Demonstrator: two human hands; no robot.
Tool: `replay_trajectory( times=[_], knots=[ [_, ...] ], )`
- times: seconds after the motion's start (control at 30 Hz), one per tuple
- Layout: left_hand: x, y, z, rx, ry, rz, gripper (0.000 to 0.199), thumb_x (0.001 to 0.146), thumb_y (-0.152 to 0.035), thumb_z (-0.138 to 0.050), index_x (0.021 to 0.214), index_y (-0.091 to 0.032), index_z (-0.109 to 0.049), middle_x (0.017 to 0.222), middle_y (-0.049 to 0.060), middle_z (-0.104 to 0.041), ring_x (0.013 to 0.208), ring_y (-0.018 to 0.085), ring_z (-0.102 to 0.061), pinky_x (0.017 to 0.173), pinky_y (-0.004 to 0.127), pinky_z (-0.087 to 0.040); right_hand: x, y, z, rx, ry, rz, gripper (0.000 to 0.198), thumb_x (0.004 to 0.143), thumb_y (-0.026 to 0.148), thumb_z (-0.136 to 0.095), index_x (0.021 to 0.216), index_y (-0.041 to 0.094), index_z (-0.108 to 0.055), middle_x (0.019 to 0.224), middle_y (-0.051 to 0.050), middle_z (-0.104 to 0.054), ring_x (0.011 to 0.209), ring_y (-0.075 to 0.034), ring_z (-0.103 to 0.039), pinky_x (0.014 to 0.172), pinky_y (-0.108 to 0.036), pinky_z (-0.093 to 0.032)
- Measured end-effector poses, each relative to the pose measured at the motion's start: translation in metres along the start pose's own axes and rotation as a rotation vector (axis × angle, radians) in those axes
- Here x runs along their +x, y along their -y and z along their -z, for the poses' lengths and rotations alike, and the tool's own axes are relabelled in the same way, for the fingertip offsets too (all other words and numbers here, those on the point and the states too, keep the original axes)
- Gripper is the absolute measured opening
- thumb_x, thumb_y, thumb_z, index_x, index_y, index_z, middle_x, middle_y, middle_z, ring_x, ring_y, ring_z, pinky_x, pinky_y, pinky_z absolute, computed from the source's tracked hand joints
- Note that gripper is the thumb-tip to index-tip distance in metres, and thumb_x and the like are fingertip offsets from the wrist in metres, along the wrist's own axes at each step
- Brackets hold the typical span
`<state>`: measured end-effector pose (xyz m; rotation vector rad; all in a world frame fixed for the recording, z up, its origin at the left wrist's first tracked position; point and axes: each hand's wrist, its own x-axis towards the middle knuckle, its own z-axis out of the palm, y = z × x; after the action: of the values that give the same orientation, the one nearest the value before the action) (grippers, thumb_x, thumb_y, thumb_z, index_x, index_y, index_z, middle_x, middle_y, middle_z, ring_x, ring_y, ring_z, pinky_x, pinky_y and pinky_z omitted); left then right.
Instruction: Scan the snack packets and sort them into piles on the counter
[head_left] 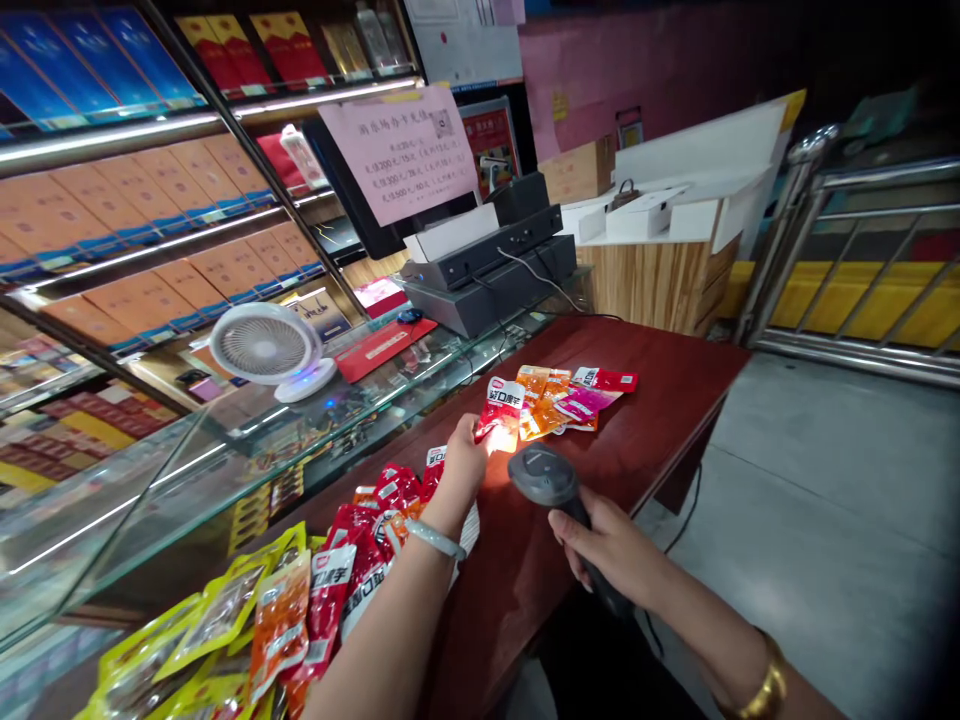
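My left hand (466,458) pinches a red and white snack packet (501,405) by its lower left edge, above the dark red table. In my right hand (607,535) is a black barcode scanner (544,475), gripped round its handle. The scanner's head points at the packet, and bright light falls on the packet's lower part. Just beyond it lies a small group of orange, pink and red packets (555,400). Under and beside my left forearm is a heap of red and orange packets (360,540), with yellow-edged packets (217,610) at the near left.
A glass display counter (187,460) borders the table (645,365) on the left. On it stand a white fan (266,345) and a monitor (367,230) with a pink sign. Shelves of boxes rise behind. A metal railing (862,345) stands at the right.
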<state>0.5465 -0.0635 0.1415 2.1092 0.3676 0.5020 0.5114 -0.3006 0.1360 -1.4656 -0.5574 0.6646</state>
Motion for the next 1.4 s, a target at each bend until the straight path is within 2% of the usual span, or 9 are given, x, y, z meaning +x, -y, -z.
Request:
replay_trajectory(
  times=[0.17, 0.33, 0.47, 0.57, 0.73, 0.93, 1.07, 1.27, 1.4],
  knots=[
    [-0.015, 0.0, 0.023, 0.091, -0.019, 0.049, 0.016, 0.08, -0.027, -0.063, 0.093, -0.019, -0.059, 0.086, 0.002, -0.07, 0.077, 0.017, -0.064, 0.071, 0.026, -0.046, 0.001, -0.003, -0.013, -0.006, 0.04, 0.004, 0.049, 0.091, 0.064, -0.052, 0.11, 0.019, -0.049, 0.046, 0.01, -0.051, 0.037, -0.011, -0.049, 0.041, -0.02, -0.04],
    [-0.028, 0.002, 0.074, 0.544, -0.061, 0.143, 0.031, 0.09, -0.036, -0.053, 0.115, -0.018, -0.057, 0.104, 0.011, -0.072, 0.091, 0.024, -0.067, 0.077, 0.032, -0.047, 0.001, -0.006, -0.021, -0.012, 0.067, -0.021, 0.049, 0.089, 0.065, -0.054, 0.104, 0.019, -0.049, 0.046, 0.011, -0.049, 0.036, -0.01, -0.047, 0.039, -0.02, -0.039],
    [-0.039, 0.007, 0.121, 0.874, 0.099, 0.215, 0.036, 0.093, -0.036, -0.045, 0.123, -0.02, -0.06, 0.114, 0.012, -0.072, 0.103, 0.028, -0.067, 0.085, 0.037, -0.046, 0.001, -0.007, -0.021, -0.014, 0.073, -0.045, 0.05, 0.087, 0.065, -0.054, 0.104, 0.018, -0.05, 0.046, 0.011, -0.048, 0.035, -0.01, -0.046, 0.039, -0.02, -0.04],
    [-0.042, 0.005, 0.136, 1.086, 0.15, 0.228, 0.035, 0.089, -0.042, -0.05, 0.115, -0.027, -0.068, 0.115, 0.01, -0.072, 0.109, 0.032, -0.064, 0.087, 0.041, -0.046, 0.002, -0.007, -0.018, -0.023, 0.075, -0.047, 0.053, 0.088, 0.065, -0.053, 0.108, 0.017, -0.049, 0.045, 0.011, -0.048, 0.035, -0.01, -0.047, 0.038, -0.02, -0.039],
    [-0.025, -0.014, 0.099, 1.134, 0.003, 0.086, 0.035, 0.088, -0.049, -0.053, 0.11, -0.03, -0.072, 0.125, 0.009, -0.067, 0.118, 0.035, -0.056, 0.094, 0.047, -0.044, 0.003, -0.008, -0.014, 0.009, 0.072, -0.072, 0.053, 0.086, 0.067, -0.053, 0.104, 0.018, -0.047, 0.047, 0.011, -0.047, 0.036, -0.01, -0.046, 0.038, -0.019, -0.038],
    [0.024, -0.021, 0.018, 0.976, 0.189, 0.115, 0.049, 0.092, -0.061, -0.04, 0.101, -0.028, -0.076, 0.113, 0.011, -0.073, 0.112, 0.034, -0.061, 0.09, 0.046, -0.045, 0.006, -0.01, -0.014, 0.078, 0.059, -0.104, 0.05, 0.084, 0.068, -0.057, 0.098, 0.021, -0.045, 0.05, 0.012, -0.046, 0.036, -0.008, -0.044, 0.037, -0.018, -0.04],
    [0.045, -0.019, -0.013, 0.921, 0.238, 0.238, 0.058, 0.091, -0.064, -0.037, 0.093, -0.022, -0.076, 0.11, 0.017, -0.073, 0.11, 0.037, -0.063, 0.091, 0.051, -0.043, 0.006, -0.012, -0.014, 0.076, 0.058, -0.097, 0.049, 0.085, 0.067, -0.056, 0.096, 0.021, -0.045, 0.047, 0.012, -0.047, 0.035, -0.008, -0.044, 0.036, -0.017, -0.038],
    [0.046, -0.011, -0.017, 0.72, 0.133, 0.263, 0.027, 0.087, -0.047, -0.055, 0.082, -0.022, -0.064, 0.091, 0.009, -0.073, 0.093, 0.028, -0.066, 0.085, 0.042, -0.044, 0.005, -0.009, -0.014, 0.073, 0.057, -0.076, 0.05, 0.085, 0.068, -0.056, 0.097, 0.02, -0.047, 0.049, 0.012, -0.046, 0.035, -0.007, -0.044, 0.036, -0.017, -0.038],
    [0.022, -0.002, 0.006, 0.295, 0.043, 0.198, 0.019, 0.082, -0.033, -0.058, 0.071, -0.021, -0.049, 0.068, -0.001, -0.059, 0.069, 0.014, -0.057, 0.066, 0.025, -0.041, 0.002, -0.007, -0.013, 0.056, 0.057, -0.074, 0.051, 0.084, 0.068, -0.056, 0.101, 0.02, -0.047, 0.051, 0.011, -0.046, 0.036, -0.008, -0.045, 0.037, -0.018, -0.039]
  ],
)
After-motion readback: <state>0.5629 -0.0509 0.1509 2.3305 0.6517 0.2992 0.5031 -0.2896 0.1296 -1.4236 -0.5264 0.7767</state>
